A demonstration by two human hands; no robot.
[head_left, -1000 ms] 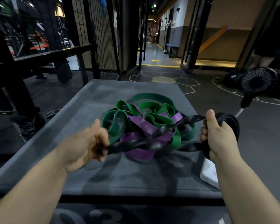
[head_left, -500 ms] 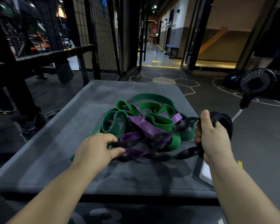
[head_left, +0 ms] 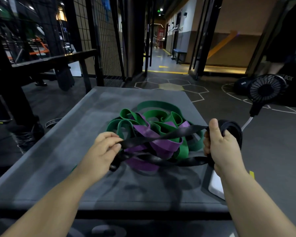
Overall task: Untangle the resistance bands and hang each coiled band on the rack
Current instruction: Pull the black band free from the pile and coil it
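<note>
Black band: smooth rubber, slight sheen. Green band, purple band: matt rubber. Grey box top: matt, scuffed.

White lettering "3KG" marks a black ball on the gym floor; behind it, a black block reads "BOX", its opening letters hidden.

Black band between left hand and right hand, above green-purple tangle on grey platform.

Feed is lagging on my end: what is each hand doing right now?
Left hand: closed, pinching the black band.
Right hand: closed, gripping the coiled end of the same band.
</note>
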